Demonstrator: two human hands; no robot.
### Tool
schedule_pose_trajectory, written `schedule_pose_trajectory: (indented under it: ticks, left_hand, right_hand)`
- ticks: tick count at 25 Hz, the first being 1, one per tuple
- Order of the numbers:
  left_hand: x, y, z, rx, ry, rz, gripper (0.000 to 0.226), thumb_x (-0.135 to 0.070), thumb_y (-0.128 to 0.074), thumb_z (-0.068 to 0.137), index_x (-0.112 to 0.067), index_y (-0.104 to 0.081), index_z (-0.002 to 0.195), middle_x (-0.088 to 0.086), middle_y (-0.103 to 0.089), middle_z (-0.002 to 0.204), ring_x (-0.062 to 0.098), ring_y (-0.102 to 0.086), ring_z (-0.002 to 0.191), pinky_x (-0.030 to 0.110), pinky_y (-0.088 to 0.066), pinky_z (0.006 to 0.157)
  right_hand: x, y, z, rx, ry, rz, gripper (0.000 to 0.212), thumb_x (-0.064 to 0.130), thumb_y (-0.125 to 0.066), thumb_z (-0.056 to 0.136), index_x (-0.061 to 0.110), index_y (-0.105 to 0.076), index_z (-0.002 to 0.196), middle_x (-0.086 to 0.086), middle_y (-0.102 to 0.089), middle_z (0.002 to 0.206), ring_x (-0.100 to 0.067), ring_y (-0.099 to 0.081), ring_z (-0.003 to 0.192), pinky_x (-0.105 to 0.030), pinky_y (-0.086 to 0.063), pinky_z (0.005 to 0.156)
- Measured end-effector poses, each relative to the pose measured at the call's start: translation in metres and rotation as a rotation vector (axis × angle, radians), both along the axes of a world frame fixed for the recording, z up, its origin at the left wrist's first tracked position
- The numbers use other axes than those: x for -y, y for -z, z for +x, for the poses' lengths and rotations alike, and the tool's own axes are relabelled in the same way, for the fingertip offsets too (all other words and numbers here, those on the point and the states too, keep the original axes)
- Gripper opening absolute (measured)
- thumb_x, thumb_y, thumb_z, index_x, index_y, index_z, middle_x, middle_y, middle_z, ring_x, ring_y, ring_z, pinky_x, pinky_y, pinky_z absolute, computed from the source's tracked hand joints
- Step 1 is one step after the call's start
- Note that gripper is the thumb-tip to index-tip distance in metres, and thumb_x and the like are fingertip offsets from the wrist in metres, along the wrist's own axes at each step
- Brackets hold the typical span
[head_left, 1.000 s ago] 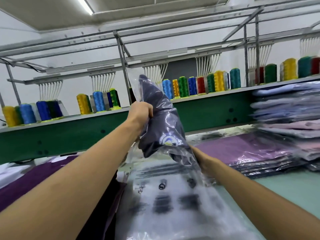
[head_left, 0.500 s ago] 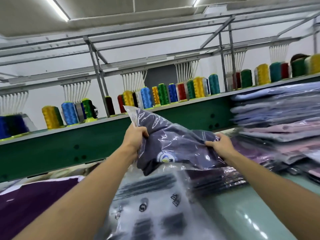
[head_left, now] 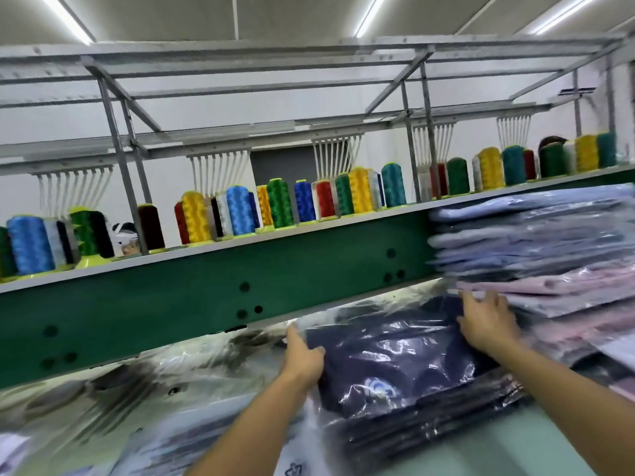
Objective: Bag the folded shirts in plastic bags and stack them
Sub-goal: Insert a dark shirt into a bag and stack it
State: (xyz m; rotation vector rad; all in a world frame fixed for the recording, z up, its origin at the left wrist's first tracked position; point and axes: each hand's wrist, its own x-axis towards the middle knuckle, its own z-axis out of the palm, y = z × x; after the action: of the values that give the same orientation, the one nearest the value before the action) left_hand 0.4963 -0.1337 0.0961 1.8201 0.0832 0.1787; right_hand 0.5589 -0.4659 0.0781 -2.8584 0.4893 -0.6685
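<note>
Coloured thread cones (head_left: 360,190) stand in a row on a green beam (head_left: 206,297). Grey metal frame (head_left: 117,159) above. Ceiling lights (head_left: 65,18) lit.

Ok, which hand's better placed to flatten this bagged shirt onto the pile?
Likely right: the right hand lies spread on top of the bagged shirt; the left hand only grips its left edge.

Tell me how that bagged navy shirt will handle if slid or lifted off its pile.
Probably slippery: the bagged navy shirt is glossy plastic lying on a pile of equally glossy bags. Likely floppy: its film wrinkles around soft folded cloth beneath the right hand.
</note>
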Motion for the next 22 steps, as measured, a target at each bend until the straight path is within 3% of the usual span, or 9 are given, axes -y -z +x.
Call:
schedule_pose_trajectory:
  ticks: [2, 3, 5, 6, 9, 11, 13, 18, 22]
  left_hand:
    - [0.004, 0.002, 0.011, -0.018, -0.064, 0.415, 0.039, -0.005, -0.049, 0.096, -0.012, -0.049, 0.135, 0.009, -0.061, 0.124, 0.029, -0.058, 0.114, 0.04, -0.048, 0.101]
    - [0.007, 0.002, 0.013, -0.027, -0.111, 0.663, 0.034, -0.009, -0.048, 0.094, -0.013, -0.053, 0.128, 0.013, -0.06, 0.129, 0.032, -0.055, 0.119, 0.04, -0.046, 0.102]
    - [0.017, -0.001, 0.017, -0.03, -0.172, 1.023, 0.048, -0.017, -0.049, 0.091, -0.021, -0.045, 0.139, 0.016, -0.039, 0.151, 0.037, -0.033, 0.14, 0.046, -0.034, 0.112]
    - [0.023, -0.002, 0.021, -0.004, -0.151, 1.091, 0.056, -0.022, -0.048, 0.093, -0.026, -0.037, 0.148, 0.015, -0.026, 0.159, 0.038, -0.02, 0.146, 0.05, -0.023, 0.117]
    - [0.047, -0.002, 0.036, -0.028, 0.052, 1.042, 0.062, -0.054, -0.033, 0.098, -0.04, -0.017, 0.157, 0.005, -0.009, 0.167, 0.041, -0.008, 0.151, 0.058, -0.006, 0.121]
    - [0.058, 0.004, 0.049, -0.125, 0.078, 1.023, 0.076, -0.082, -0.02, 0.087, -0.049, -0.01, 0.155, -0.002, -0.002, 0.168, 0.044, -0.001, 0.151, 0.062, 0.001, 0.119]
    - [0.061, 0.01, 0.059, -0.171, 0.062, 1.059, 0.091, -0.095, -0.013, 0.073, -0.053, -0.005, 0.153, -0.005, 0.003, 0.167, 0.045, 0.004, 0.151, 0.067, 0.007, 0.113]
    - [0.053, 0.02, 0.082, -0.165, 0.182, 1.164, 0.118, -0.106, 0.007, 0.043, -0.058, 0.004, 0.151, -0.008, 0.013, 0.166, 0.037, 0.01, 0.152, 0.07, 0.001, 0.115]
    - [0.049, 0.028, 0.082, -0.168, 0.168, 1.127, 0.126, -0.107, 0.001, 0.046, -0.045, 0.007, 0.156, -0.006, 0.014, 0.166, 0.033, 0.005, 0.153, 0.065, -0.003, 0.118]
  right_hand:
    - [-0.004, 0.002, 0.009, 0.001, -0.087, -0.214, 0.058, 0.036, -0.055, 0.095, 0.036, -0.034, 0.149, -0.014, -0.036, 0.149, -0.037, -0.034, 0.137, -0.046, -0.037, 0.108]
    - [-0.009, 0.004, 0.014, -0.022, -0.176, -0.238, 0.056, 0.04, -0.048, 0.098, 0.041, -0.031, 0.152, -0.011, -0.035, 0.153, -0.036, -0.032, 0.141, -0.047, -0.034, 0.112]
    - [-0.02, 0.008, 0.022, -0.164, -0.297, -0.143, 0.055, 0.058, -0.029, 0.101, 0.05, -0.02, 0.154, -0.009, -0.025, 0.163, -0.036, -0.025, 0.147, -0.051, -0.023, 0.118]
    - [-0.023, 0.01, 0.026, -0.259, -0.31, -0.078, 0.059, 0.07, -0.023, 0.097, 0.055, -0.014, 0.154, -0.008, -0.016, 0.167, -0.037, -0.017, 0.151, -0.054, -0.015, 0.12]
    - [-0.022, 0.015, 0.038, -0.402, -0.307, 0.05, 0.077, 0.093, -0.013, 0.078, 0.066, -0.003, 0.149, -0.005, -0.002, 0.17, -0.042, -0.002, 0.153, -0.063, 0.0, 0.117]
    - [-0.02, 0.014, 0.044, -0.416, -0.309, 0.088, 0.082, 0.097, -0.01, 0.073, 0.066, -0.002, 0.148, -0.004, 0.001, 0.17, -0.041, 0.0, 0.154, -0.064, 0.002, 0.119]
    - [-0.018, 0.011, 0.048, -0.414, -0.308, 0.113, 0.083, 0.097, -0.011, 0.073, 0.065, -0.002, 0.149, -0.003, 0.003, 0.17, -0.04, 0.001, 0.154, -0.063, 0.002, 0.119]
    - [-0.014, 0.012, 0.055, -0.456, -0.28, 0.112, 0.082, 0.094, -0.016, 0.079, 0.06, 0.003, 0.152, -0.003, 0.009, 0.169, -0.042, 0.003, 0.154, -0.062, 0.001, 0.119]
    - [-0.015, 0.017, 0.057, -0.457, -0.276, 0.09, 0.08, 0.091, -0.018, 0.082, 0.059, 0.007, 0.152, -0.002, 0.011, 0.169, -0.04, 0.003, 0.154, -0.061, 0.001, 0.12]
